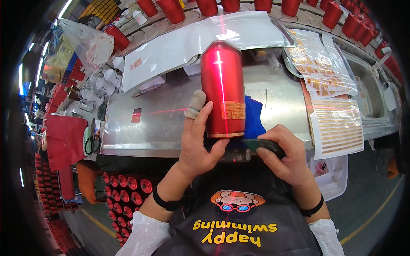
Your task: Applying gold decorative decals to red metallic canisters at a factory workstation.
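Observation:
My left hand [195, 147] is closed around the lower left side of a glossy red cylindrical vessel [218, 81], tilted slightly above the steel table's front edge. A beige fabric sleeve covers one fingertip. Near the vessel's lower end runs a gold patterned decal [232, 110], with a thin gold band at the rim. My right hand [289, 155] grips a dark, rounded handle [273, 147] just right of that rim; its working end is partly hidden behind the vessel. A blue cloth [255, 117] lies behind the vessel. A red laser line runs down the vessel's side.
The steel table [171, 128] carries white sheets [171, 55] at the back. Gold decal sheets [337, 128] lie at the right, near a sink [363, 91]. Red vessels [171, 10] line the far side. Scissors [90, 138] and a red cloth [66, 138] sit left.

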Tool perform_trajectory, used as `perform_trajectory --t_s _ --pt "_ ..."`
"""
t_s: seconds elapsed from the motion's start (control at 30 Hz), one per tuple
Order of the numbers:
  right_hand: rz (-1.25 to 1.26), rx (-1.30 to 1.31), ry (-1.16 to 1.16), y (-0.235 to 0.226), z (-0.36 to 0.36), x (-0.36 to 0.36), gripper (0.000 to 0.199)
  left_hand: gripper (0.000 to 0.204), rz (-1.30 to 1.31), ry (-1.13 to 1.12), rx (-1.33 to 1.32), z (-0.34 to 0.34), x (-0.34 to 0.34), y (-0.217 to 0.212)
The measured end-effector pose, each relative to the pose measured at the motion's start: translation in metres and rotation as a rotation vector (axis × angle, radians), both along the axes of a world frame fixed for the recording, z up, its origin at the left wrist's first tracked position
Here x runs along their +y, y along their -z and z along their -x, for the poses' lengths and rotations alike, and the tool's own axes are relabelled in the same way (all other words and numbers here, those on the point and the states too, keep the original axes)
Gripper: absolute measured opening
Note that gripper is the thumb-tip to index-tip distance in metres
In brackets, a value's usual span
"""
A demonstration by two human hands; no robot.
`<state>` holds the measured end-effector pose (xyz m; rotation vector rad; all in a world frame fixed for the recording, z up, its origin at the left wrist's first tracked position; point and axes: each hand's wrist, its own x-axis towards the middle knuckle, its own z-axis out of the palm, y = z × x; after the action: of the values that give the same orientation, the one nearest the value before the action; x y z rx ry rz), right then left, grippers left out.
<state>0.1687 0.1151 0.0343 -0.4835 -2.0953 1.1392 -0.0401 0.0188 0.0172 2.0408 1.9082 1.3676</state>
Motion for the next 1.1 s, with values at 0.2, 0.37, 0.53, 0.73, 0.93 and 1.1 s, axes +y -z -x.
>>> perform_trajectory --t_s 0.2,0.37,0.53,0.73,0.93,1.1 --pt "0.099 0.019 0.025 0.004 0.002 0.000 0.017 0.065 0.063 -0.015 0.039 -0.007 0.000 -0.018" --pt "0.200 0.019 0.012 0.005 0.002 -0.002 0.018 0.066 0.112 -0.029 0.265 -0.008 0.001 -0.033" --pt "0.032 0.055 0.040 0.006 0.000 0.000 0.023 0.071 0.134 0.010 0.367 -0.008 0.006 -0.038" --pt "-0.659 0.072 -0.042 -0.011 0.028 0.003 0.024 0.078 0.170 -0.025 0.241 -0.007 -0.002 -0.027" --pt "-0.673 -0.015 -0.041 -0.013 0.033 0.000 0.020 0.078 0.106 -0.063 0.297 -0.003 0.004 -0.021" --pt "-0.684 0.009 -0.049 -0.011 0.035 0.002 0.022 0.068 -0.011 -0.075 0.205 0.001 0.003 0.009"
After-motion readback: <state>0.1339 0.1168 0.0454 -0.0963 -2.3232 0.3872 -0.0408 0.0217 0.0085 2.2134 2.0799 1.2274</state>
